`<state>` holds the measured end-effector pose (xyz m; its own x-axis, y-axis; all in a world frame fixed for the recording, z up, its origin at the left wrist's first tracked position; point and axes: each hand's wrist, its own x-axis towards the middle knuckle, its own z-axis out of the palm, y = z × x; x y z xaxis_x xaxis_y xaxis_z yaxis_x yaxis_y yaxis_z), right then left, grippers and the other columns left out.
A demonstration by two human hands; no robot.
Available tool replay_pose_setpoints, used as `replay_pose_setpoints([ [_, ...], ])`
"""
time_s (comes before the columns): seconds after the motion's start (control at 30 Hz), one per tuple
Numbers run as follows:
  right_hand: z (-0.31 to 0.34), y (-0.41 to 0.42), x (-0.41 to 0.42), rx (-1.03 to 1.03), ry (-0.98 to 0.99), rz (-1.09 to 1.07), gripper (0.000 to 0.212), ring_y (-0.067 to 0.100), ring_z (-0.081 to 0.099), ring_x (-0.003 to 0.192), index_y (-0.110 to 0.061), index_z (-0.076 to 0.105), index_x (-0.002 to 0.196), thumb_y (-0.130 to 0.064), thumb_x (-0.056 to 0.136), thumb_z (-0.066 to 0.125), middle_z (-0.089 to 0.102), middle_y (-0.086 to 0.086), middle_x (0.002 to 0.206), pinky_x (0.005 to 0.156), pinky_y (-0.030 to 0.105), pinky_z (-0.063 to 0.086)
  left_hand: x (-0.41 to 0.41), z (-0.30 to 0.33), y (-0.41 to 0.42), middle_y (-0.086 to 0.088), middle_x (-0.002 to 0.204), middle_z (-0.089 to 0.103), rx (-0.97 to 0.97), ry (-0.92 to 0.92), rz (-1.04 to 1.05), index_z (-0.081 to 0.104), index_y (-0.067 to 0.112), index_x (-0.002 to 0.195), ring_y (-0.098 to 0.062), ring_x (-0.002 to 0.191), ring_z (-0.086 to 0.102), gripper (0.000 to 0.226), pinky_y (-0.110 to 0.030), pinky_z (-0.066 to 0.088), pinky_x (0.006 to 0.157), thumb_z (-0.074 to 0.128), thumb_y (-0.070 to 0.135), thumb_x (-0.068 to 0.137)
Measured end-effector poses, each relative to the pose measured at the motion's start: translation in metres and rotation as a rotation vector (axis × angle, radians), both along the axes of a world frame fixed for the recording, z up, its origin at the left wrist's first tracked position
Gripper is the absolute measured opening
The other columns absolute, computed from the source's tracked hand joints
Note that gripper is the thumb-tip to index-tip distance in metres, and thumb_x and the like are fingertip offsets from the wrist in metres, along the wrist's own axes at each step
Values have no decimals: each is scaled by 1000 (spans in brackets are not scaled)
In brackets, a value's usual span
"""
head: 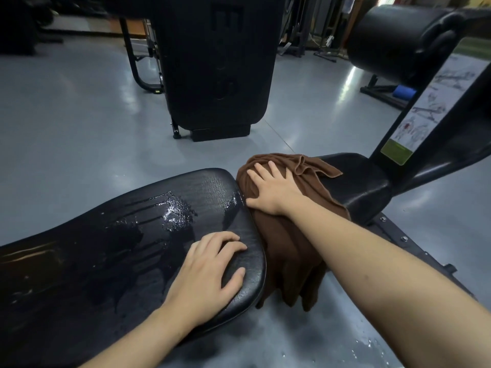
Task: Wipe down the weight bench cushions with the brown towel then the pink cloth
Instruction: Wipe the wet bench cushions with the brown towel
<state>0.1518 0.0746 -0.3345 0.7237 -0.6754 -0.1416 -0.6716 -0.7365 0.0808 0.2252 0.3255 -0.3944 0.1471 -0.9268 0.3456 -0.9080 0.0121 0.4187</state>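
Right now the brown towel (289,235) lies bunched in the centre of the frame, draped over the gap between the long wet cushion (127,235) at lower left and the smaller seat cushion (364,181) at right. On it presses the right hand (273,192), fingers straight and slightly spread. Below it, the left hand (210,272) rests on the long cushion's edge, fingers loosely bent, seemingly gripping nothing. Water droplets spot the grey floor (66,123).
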Motion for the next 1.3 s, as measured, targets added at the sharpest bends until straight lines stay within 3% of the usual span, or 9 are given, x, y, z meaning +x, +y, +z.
replay_pose_setpoints([
  [0.23, -2, -18, 26, 4, -42, -91, 86, 29, -9, 155, -30, 12, 161, -69, 89, 40, 1, -4, 170, 120, 61, 1, 1, -1, -1, 18, 133, 47, -3, 12, -6, 57, 34, 125, -4, 129, 41, 36, -20, 25, 106, 54, 45, 91],
  [0.53, -3, 17, -21, -54, -53, -6, 89, 29, -9, 155, -27, 8, 161, -69, 89, 37, -4, 1, 170, 122, 58, -2, 1, -1, 0, 16, 133, 47, -2, -11, -10, 57, 33, 126, -6, 128, 42, 37, -20, 25, 104, 53, 46, 92],
  [0.7, -7, 52, -63, -107, -61, 83, 88, 31, -10, 155, -25, 8, 162, -67, 90, 35, -5, 5, 170, 123, 57, 0, 2, -1, 1, 17, 134, 47, 2, -17, -5, 57, 34, 126, -7, 129, 42, 37, -21, 25, 104, 51, 47, 92],
  [0.8, -12, 68, -90, -158, -77, 160, 95, 33, -6, 155, -24, 12, 161, -72, 81, 28, -1, 7, 170, 123, 57, 3, 2, -1, 1, 18, 134, 47, 8, -17, -4, 57, 34, 127, -7, 129, 42, 38, -22, 25, 104, 49, 48, 93],
  [0.9, -19, 72, -115, -217, -105, 257, 99, 34, 2, 155, -21, 20, 160, -72, 77, 41, 8, 9, 169, 123, 56, 9, 1, -1, 2, 19, 134, 46, 14, -16, -4, 57, 35, 127, -6, 129, 41, 38, -21, 25, 103, 48, 49, 93],
  [1.0, -21, 64, -132, -242, -69, 354, 100, 35, 3, 155, -20, 20, 160, -75, 80, 48, 9, 10, 169, 123, 56, 11, 1, -1, 2, 19, 134, 46, 12, -13, -8, 57, 35, 127, -6, 129, 41, 38, -22, 26, 103, 48, 49, 93],
  [1.3, -7, 16, -158, -236, -26, 611, 114, 31, 6, 156, -22, 22, 160, -93, 73, 44, 12, 5, 169, 123, 56, 13, 2, -1, 2, 22, 134, 45, 17, -2, -13, 57, 36, 127, -4, 128, 41, 38, -25, 30, 101, 47, 49, 93],
])
